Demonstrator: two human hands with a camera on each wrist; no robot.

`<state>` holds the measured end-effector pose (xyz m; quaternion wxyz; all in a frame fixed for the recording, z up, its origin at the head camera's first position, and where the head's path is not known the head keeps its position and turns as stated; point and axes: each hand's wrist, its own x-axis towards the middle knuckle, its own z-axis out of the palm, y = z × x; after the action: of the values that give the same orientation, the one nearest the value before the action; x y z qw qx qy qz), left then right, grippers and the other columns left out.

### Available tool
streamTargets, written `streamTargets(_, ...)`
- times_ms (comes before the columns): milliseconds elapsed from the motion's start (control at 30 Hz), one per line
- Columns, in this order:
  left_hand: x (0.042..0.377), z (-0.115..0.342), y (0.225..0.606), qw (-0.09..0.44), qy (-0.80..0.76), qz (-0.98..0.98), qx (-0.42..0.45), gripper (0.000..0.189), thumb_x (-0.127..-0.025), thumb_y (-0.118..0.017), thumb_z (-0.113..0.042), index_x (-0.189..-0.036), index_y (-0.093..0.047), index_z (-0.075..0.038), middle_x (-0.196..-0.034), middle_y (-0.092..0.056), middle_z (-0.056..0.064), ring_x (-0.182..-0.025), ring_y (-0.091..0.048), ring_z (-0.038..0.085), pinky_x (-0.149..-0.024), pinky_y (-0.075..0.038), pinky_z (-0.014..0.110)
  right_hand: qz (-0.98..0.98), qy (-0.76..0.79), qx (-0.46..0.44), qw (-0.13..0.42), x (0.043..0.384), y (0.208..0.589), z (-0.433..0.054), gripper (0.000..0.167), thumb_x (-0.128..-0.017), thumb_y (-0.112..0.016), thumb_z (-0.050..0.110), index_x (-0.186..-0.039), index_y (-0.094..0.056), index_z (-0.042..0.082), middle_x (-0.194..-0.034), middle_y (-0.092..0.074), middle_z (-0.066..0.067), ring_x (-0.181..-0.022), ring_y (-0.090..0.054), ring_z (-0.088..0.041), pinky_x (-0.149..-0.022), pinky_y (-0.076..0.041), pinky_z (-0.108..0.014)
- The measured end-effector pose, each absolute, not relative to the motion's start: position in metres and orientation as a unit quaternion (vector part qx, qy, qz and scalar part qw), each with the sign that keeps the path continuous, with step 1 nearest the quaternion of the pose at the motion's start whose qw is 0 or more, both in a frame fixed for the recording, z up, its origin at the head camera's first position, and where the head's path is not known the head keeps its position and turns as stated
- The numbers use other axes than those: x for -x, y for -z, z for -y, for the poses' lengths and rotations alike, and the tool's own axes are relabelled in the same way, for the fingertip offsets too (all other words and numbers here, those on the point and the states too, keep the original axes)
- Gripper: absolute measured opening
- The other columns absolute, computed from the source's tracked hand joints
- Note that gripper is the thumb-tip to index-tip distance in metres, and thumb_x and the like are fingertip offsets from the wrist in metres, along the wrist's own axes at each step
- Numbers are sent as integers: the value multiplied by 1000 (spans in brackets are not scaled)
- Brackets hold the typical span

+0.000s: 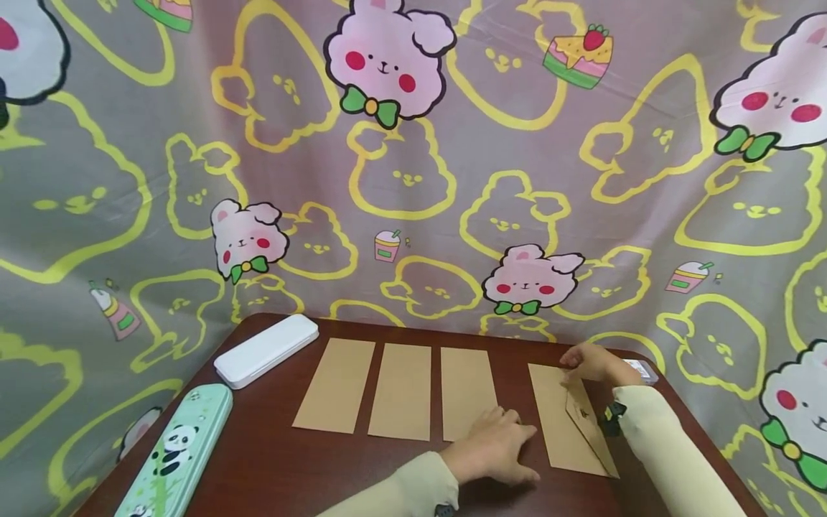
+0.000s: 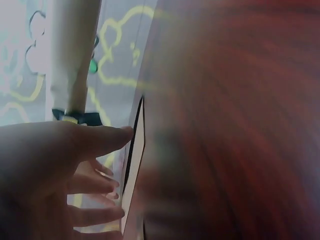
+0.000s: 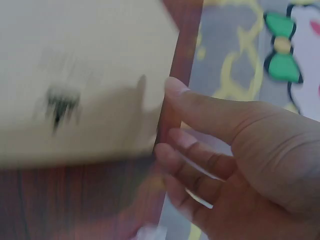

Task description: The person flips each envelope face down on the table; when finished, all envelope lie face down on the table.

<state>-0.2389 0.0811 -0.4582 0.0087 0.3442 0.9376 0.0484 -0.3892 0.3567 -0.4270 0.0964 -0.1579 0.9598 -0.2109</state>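
Note:
A brown kraft-paper envelope (image 1: 549, 420) lies slanted on the right part of the table, its pointed flap (image 1: 589, 429) facing right with a small dark mark on it. My right hand (image 1: 597, 365) is at its far right edge. In the right wrist view the thumb and fingertips of that hand (image 3: 265, 155) are right at the edge of the envelope (image 3: 95, 65), loosely bent and apart from one another. Over the table between this envelope and the third of three plain kraft envelopes (image 1: 468, 388), my left hand (image 1: 492, 446) hovers with spread fingers, holding nothing.
Two more kraft envelopes lie in the row, one in the middle (image 1: 400, 391) and one at its left end (image 1: 336, 384). A white case (image 1: 268, 350) and a mint panda case (image 1: 177, 449) line the left edge. A small clear box (image 1: 642, 370) sits behind my right wrist. A patterned curtain (image 1: 413, 287) hangs behind the table.

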Motion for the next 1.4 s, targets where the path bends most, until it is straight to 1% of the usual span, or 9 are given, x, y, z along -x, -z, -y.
streamTargets(133,235,-112,461,22,-5,-943,-332,79,-85,-66,-73,-152,-46,-38,-139,-54,-13,-118,-50,8,-92,-40,25,-965,209,110,112,384,431,-379,47,-82,-85,8,-118,-65,-13,-110,-65,-27,-102,-63,-39,-87,-56,-51)
streamTargets(200,234,-122,462,29,7,-947,-321,77,-85,-66,-73,-150,-48,-37,-138,-54,-14,-116,-48,8,-91,-39,26,-968,200,108,110,383,434,-383,48,-82,-86,10,-118,-65,-12,-110,-64,-27,-101,-63,-40,-86,-56,-51)
streamTargets(367,232,-135,467,25,17,-951,-307,41,-85,-69,-69,-114,-70,-39,-113,-60,-15,-98,-47,9,-84,-37,29,-974,177,101,103,382,437,-383,46,-82,-86,12,-116,-65,-10,-103,-62,-22,-93,-60,-33,-82,-55,-49)
streamTargets(433,231,-137,468,16,20,-952,-305,33,-85,-69,-68,-100,-72,-39,-105,-61,-14,-95,-47,9,-82,-37,30,-975,171,101,100,383,437,-381,44,-81,-86,12,-114,-65,-9,-101,-62,-20,-90,-59,-30,-81,-54,-49)
streamTargets(567,231,-136,470,-5,34,-952,-303,28,-87,-69,-65,-89,-72,-38,-100,-61,-15,-96,-49,10,-82,-38,30,-975,162,121,95,387,436,-378,40,-81,-86,10,-109,-65,-8,-101,-65,-21,-92,-62,-32,-82,-55,-49)
streamTargets(733,235,-130,471,-29,53,-952,-302,22,-88,-71,-60,-84,-73,-38,-102,-64,-17,-99,-51,10,-82,-38,30,-971,158,140,108,394,437,-370,38,-80,-87,11,-105,-64,-8,-101,-68,-23,-91,-65,-32,-78,-56,-46)
streamTargets(1067,241,-117,467,-77,67,-947,-305,19,-87,-73,-57,-82,-74,-39,-95,-67,-16,-94,-53,10,-77,-37,29,-972,144,145,119,404,434,-356,38,-81,-87,11,-104,-65,-11,-89,-68,-13,-76,-61,-21,-72,-56,-39)
streamTargets(1233,242,-112,466,-79,71,-947,-303,19,-87,-73,-56,-81,-74,-39,-96,-68,-15,-93,-54,10,-76,-37,28,-966,205,102,117,406,439,-354,33,-83,-84,11,-102,-65,-8,-89,-69,-12,-80,-63,-22,-73,-56,-39)
streamTargets(1400,245,-111,466,-89,80,-946,-300,21,-87,-74,-55,-79,-73,-36,-93,-69,-13,-91,-56,10,-75,-40,28,-939,310,75,126,407,445,-354,29,-91,-75,5,-106,-60,-13,-89,-70,-14,-78,-68,-20,-73,-58,-37)
